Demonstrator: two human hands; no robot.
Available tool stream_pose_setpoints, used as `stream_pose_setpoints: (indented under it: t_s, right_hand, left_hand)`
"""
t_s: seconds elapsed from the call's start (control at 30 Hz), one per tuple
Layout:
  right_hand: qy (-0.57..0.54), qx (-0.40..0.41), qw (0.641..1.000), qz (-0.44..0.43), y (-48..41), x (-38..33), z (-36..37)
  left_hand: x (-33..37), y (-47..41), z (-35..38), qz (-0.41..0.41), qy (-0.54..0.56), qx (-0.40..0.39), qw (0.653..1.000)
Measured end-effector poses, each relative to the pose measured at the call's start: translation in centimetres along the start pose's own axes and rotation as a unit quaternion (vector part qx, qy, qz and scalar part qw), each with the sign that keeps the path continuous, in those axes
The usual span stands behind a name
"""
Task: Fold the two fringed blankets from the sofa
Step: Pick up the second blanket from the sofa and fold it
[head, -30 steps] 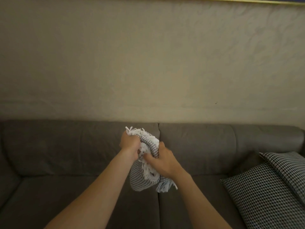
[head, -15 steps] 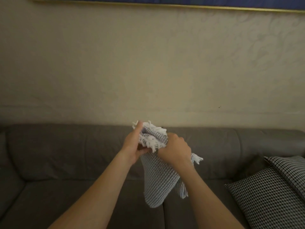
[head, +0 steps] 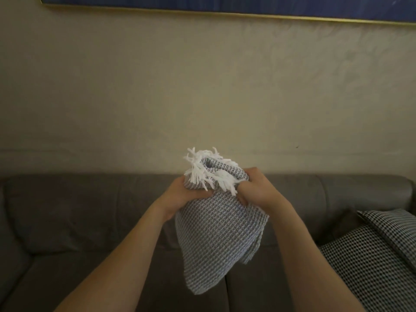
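A grey-and-white waffle-weave fringed blanket [head: 219, 242] hangs in the air above the grey sofa [head: 78, 212]. Its white fringe sticks up in a bunch at the top. My left hand [head: 183, 194] grips the gathered top edge from the left. My right hand [head: 255, 190] grips the same edge from the right, close to the left hand. The blanket's lower part dangles in folded layers between my forearms. Only one blanket is in view.
A black-and-white houndstooth cushion [head: 378, 262] lies on the sofa's right end. Behind the sofa is a beige wall [head: 202, 86], with a gold-framed blue picture [head: 225, 5] along the top.
Both hands have risen and drawn slightly apart while holding the fringed edge. More of the blanket now hangs down below them, unrolled from the bundle it was in a second ago.
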State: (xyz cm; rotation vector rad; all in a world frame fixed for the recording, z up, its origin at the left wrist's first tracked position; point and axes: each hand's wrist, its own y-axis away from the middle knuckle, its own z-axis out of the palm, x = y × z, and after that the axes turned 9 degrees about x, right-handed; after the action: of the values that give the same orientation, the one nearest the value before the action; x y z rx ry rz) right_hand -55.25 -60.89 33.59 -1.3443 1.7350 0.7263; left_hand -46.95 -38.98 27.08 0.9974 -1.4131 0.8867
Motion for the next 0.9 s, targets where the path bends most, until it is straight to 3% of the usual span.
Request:
stream_pose_setpoints:
  t_s: [0.2,0.27,0.47,0.57,0.63,0.77,0.9]
  right_hand:
    - [-0.059,0.026,0.997,0.046,-0.4,0.4,-0.6]
    - [-0.074,0.049,0.994,0.064,-0.8,0.9,-0.8]
    - [-0.107,0.170,0.979,0.044,-2.6,3.3,1.1]
    - [-0.039,0.259,0.962,0.076,-2.5,5.4,2.7]
    - [-0.075,0.218,0.959,0.162,-1.5,6.3,3.8]
    - [-0.204,-0.006,0.935,0.290,-0.5,7.6,5.7]
    - [-0.337,0.002,0.902,0.270,-0.8,8.4,6.3]
  left_hand:
    - [0.5,0.1,-3.3,-0.083,-0.080,-0.162,0.980]
    - [0.4,0.1,-3.7,-0.101,-0.095,-0.181,0.974]
    - [1.9,0.1,-1.1,-0.073,-0.067,-0.107,0.989]
    - [1.5,-0.1,-0.6,-0.077,-0.030,-0.015,0.996]
    - [0.9,-0.4,-0.6,-0.094,0.012,0.037,0.995]
    - [0.4,-0.4,-0.9,-0.155,0.081,0.039,0.984]
    - [0.2,0.7,-1.4,-0.211,0.188,0.024,0.959]
